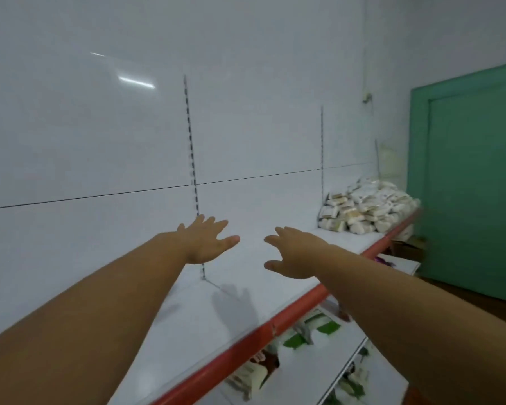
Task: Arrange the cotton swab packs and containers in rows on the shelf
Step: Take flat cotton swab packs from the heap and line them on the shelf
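A loose heap of white cotton swab packs (pixel 365 209) lies at the far right end of a white shelf (pixel 211 314) with a red front edge. My left hand (pixel 206 241) and my right hand (pixel 295 252) are both stretched out above the bare middle of the shelf, fingers spread, holding nothing. The heap is well to the right of both hands, an arm's length or more away. No containers can be made out in the pile.
A white back panel with slotted metal uprights (pixel 192 159) rises behind the shelf. Lower shelves (pixel 313 361) under the red edge hold green-and-white packets. A green door (pixel 473 182) stands at the right, with a cardboard box (pixel 409 247) near its foot.
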